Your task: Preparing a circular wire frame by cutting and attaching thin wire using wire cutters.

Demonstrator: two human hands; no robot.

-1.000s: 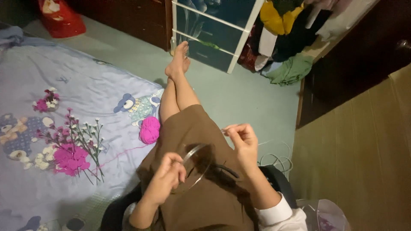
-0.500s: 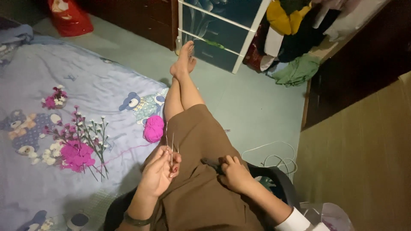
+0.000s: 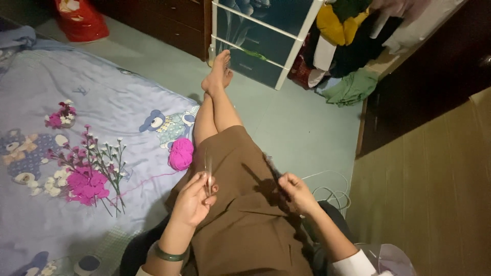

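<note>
The left hand (image 3: 192, 202) pinches a thin wire (image 3: 207, 166) upright, the right hand (image 3: 296, 193) is curled closed on the lap, its grip unclear, with finished pink flowers (image 3: 84, 181) and the yarn ball (image 3: 181, 153) lying left.

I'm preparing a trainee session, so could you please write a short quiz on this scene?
1. True or false: the yarn ball lies beside the person's knee.
2. Which hand pinches the thin needle? A) left hand B) right hand C) neither
3. Fill in: the flowers lie on the ______.

Key: 1 true. 2 A; the fingers grip it upright over the lap. 3 blanket.
</note>
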